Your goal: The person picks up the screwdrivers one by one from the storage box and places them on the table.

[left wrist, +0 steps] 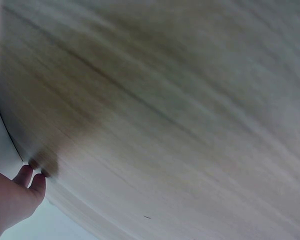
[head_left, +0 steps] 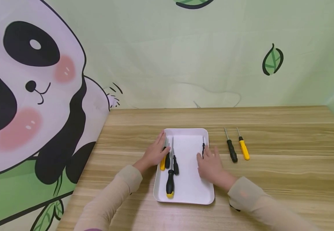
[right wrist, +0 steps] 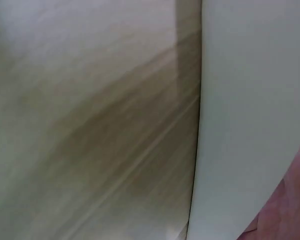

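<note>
A white tray (head_left: pixel 188 179) lies on the table. My left hand (head_left: pixel 154 152) rests along its left rim, fingers extended, the thumb reaching over the tools inside. Beneath that thumb are a yellow-handled screwdriver (head_left: pixel 162 163) and a small black screwdriver (head_left: pixel 168 160). Beside them lie another black screwdriver (head_left: pixel 176 166) and a long one with a black and yellow handle (head_left: pixel 170 184). Slightly blurred, my right hand (head_left: pixel 211 166) is over the tray's right rim with its fingers spread. A thin black screwdriver (head_left: pixel 203 148) shows between its thumb and index finger, the lower end hidden.
Right of the tray, a black-handled screwdriver (head_left: pixel 231 150) and a yellow-handled screwdriver (head_left: pixel 244 149) lie on the wooden table (head_left: pixel 294 166). A printed green cloth (head_left: pixel 161 57) with a panda hangs behind and to the left.
</note>
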A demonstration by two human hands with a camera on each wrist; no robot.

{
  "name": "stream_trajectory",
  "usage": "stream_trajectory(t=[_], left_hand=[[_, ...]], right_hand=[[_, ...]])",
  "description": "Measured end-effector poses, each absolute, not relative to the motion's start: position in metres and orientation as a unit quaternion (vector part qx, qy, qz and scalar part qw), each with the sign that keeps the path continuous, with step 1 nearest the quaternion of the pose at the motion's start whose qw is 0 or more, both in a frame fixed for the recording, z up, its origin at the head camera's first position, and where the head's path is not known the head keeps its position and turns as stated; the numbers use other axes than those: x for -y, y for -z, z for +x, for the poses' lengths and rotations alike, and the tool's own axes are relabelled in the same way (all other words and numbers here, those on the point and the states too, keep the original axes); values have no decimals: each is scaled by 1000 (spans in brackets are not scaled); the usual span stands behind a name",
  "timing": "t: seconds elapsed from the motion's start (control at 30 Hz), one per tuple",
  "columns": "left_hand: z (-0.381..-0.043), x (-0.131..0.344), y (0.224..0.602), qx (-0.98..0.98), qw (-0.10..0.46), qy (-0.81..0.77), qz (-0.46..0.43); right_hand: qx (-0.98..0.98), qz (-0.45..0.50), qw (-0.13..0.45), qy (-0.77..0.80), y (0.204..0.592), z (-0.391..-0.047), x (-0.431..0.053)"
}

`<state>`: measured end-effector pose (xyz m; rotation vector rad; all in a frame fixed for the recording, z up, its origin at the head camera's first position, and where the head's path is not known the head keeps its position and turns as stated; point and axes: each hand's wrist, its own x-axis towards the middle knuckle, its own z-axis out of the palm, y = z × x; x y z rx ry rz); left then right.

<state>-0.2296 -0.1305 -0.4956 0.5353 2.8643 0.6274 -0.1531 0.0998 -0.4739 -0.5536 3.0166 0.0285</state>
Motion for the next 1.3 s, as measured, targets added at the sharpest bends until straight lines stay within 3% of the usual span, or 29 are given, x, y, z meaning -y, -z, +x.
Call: stream_trajectory(t=[0.37,0.93,1.3], left_hand=[[-228,130,495,-956,73,-211,188],[-228,129,493,-958,87,-209,174],[-229,130,494,-957,80,-211,180]], right_hand=[[-979,-203,18,-5,471,-150,-93],[-968,-234,-87,-16,485,-152,-93],[-956,-267,-118,-11,488,-152,-92]])
